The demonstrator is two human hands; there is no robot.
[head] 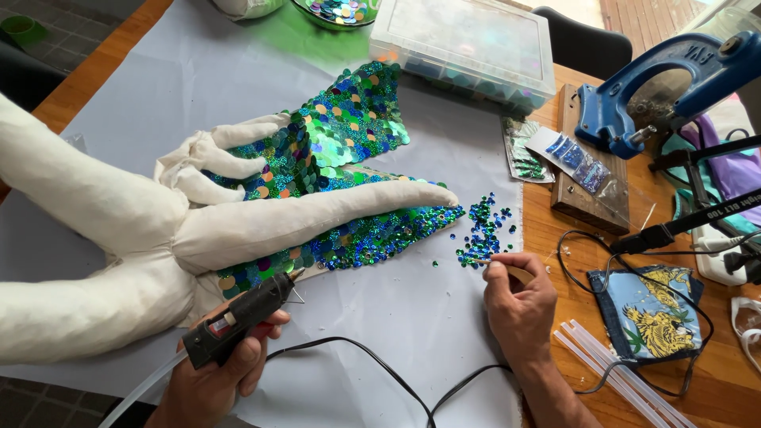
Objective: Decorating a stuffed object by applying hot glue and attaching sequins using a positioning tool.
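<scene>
Black hot-glue gun (238, 317) gripped in closed left hand (210, 380), nozzle beside blue-green sequinned fabric (349, 143) on white stuffed cloth form (158, 230); right hand (519, 305) fingers pinching thin wooden stick (507, 268) at loose sequin pile (479, 226); risk: glue drips, scattered sequins.

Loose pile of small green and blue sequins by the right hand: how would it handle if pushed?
The green and blue sequins probably scatter: several already lie apart. Tiny flat discs, likely very light and hard to pinch; the right hand holds a thin stick to them.
</scene>
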